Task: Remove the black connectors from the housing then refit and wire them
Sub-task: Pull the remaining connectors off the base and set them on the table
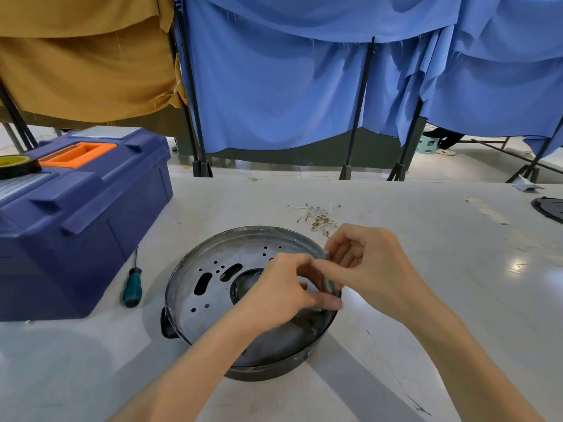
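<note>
Housing (213, 287): one round metal pan with punched holes, sitting centre of the desk (457, 239), toward its near edge. At the pan's right rim, one small grey part (328, 283), blurred, is pinched from both sides. The left hand (283, 289) curls on it from inside the pan, the right hand (370, 263) from outside. One screwdriver (133, 287) lies just left of the housing. One blue toolbox (85, 208) stands at the desk's left edge, with one tape roll (15, 166) on top. One heap of wire leads (320, 217) lies behind the housing; number of leads unreadable.
</note>
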